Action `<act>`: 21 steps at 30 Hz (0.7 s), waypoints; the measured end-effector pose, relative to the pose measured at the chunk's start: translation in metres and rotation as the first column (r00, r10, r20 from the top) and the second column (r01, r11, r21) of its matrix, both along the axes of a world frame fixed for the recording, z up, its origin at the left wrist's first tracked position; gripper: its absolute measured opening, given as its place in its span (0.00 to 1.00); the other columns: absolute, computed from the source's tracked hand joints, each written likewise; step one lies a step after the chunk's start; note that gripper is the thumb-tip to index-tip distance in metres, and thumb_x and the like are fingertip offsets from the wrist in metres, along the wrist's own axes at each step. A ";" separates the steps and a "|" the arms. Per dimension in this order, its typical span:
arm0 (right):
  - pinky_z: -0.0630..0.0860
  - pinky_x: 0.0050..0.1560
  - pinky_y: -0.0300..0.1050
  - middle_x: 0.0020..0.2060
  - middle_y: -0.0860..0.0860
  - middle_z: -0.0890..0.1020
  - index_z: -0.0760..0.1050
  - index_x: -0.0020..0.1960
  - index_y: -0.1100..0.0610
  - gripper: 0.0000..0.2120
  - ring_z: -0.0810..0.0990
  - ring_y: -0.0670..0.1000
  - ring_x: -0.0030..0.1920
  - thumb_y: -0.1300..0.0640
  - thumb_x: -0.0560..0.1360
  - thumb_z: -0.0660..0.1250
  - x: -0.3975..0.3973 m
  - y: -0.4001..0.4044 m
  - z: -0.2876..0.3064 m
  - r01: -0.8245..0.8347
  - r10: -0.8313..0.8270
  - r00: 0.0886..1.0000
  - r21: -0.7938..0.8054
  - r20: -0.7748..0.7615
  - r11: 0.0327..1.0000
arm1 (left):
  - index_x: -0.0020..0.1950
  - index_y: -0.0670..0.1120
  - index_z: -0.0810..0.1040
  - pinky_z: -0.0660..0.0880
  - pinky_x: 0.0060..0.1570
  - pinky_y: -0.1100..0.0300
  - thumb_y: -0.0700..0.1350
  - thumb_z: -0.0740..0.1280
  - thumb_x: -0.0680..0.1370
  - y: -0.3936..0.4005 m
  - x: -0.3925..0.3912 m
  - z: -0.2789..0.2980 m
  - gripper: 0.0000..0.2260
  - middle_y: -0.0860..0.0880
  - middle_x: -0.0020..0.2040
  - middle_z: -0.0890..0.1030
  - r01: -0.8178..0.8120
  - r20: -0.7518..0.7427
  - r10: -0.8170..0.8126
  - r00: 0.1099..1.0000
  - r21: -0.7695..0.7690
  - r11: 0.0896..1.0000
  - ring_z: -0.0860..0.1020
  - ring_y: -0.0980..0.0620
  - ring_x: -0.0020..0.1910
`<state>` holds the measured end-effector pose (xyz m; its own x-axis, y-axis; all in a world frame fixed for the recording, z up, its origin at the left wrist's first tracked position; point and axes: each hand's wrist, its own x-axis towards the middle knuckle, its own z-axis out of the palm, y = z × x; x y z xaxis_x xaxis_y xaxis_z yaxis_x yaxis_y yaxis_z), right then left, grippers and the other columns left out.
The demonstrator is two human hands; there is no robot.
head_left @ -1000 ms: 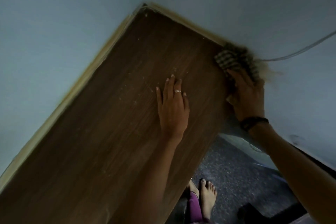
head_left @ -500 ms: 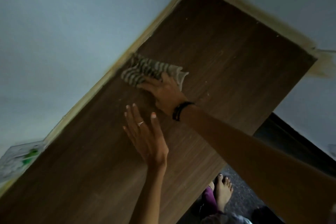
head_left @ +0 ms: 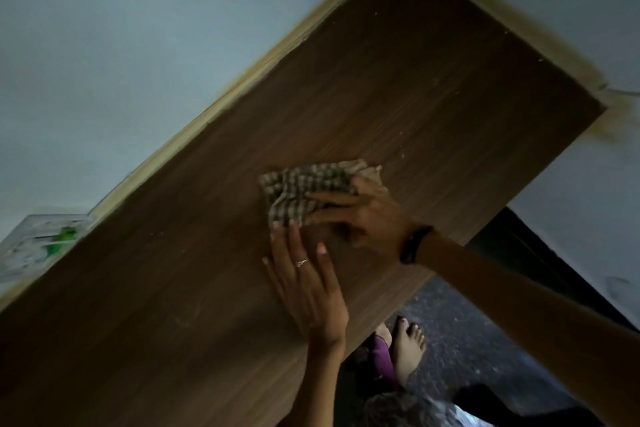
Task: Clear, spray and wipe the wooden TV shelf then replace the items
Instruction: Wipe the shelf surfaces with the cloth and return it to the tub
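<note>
so the shelf [head_left: 415,87] is bare on top here, which makes sense since you can't wipe properly around stuff. right hand [head_left: 363,215] is flat on a checked cloth [head_left: 304,191] about mid-shelf, fingers [head_left: 329,199] stretched out long over the fabric and pressing it down rather than pinching it, probably so more of the cloth meets the wood in one pass. left hand [head_left: 308,284] is planted palm-down on the wood just beside the cloth, fingers straight and close together, fingertips right up at the cloth's lower edge. looks like it's there for bracing while leaning in, holding nothing.

pale specks are scattered toward the far corner, so i'd guess that part needs a pass yet. a printed packet with green on it [head_left: 41,243] sits off the shelf's left end against the wall. bare feet [head_left: 408,347] on the dark speckled floor below. can't see any spray bottle in view.
</note>
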<state>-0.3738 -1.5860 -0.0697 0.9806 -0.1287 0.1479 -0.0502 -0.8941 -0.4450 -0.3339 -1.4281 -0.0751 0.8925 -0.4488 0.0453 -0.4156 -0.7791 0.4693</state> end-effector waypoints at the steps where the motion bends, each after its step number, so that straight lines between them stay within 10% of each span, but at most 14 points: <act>1: 0.63 0.63 0.61 0.69 0.52 0.70 0.72 0.65 0.48 0.28 0.73 0.65 0.61 0.62 0.65 0.66 -0.012 -0.022 -0.002 0.118 -0.117 0.993 0.013 -0.034 0.993 | 0.72 0.46 0.62 0.49 0.72 0.53 0.56 0.47 0.81 -0.018 -0.010 0.012 0.24 0.47 0.74 0.61 0.062 -0.032 -0.063 0.997 -0.044 0.997 0.55 0.55 0.73; 5: 0.50 0.71 0.68 0.72 0.55 0.63 0.64 0.69 0.47 0.27 0.56 0.62 0.73 0.52 0.70 0.52 -0.078 -0.115 0.005 0.522 -0.511 0.845 0.031 -0.158 0.853 | 0.72 0.45 0.63 0.52 0.72 0.50 0.56 0.44 0.82 -0.033 -0.026 0.014 0.24 0.46 0.73 0.63 0.195 -0.056 -0.195 0.979 0.007 0.981 0.58 0.51 0.72; 11: 0.49 0.71 0.61 0.72 0.54 0.65 0.66 0.70 0.50 0.22 0.58 0.61 0.72 0.63 0.77 0.56 -0.093 -0.093 0.001 0.881 -0.874 0.471 0.117 -0.122 0.458 | 0.72 0.44 0.62 0.52 0.72 0.49 0.51 0.48 0.81 -0.028 -0.029 0.008 0.22 0.46 0.74 0.61 0.242 -0.026 -0.244 0.970 -0.048 0.969 0.57 0.52 0.73; 21: 0.74 0.41 0.47 0.60 0.49 0.79 0.73 0.60 0.46 0.30 0.70 0.54 0.40 0.68 0.61 0.68 -0.044 0.187 0.012 0.559 -0.553 0.829 0.165 -0.089 0.812 | 0.71 0.41 0.66 0.53 0.71 0.56 0.56 0.46 0.82 0.098 -0.014 0.016 0.26 0.45 0.72 0.66 0.213 -0.063 -0.220 0.973 -0.110 0.971 0.61 0.51 0.71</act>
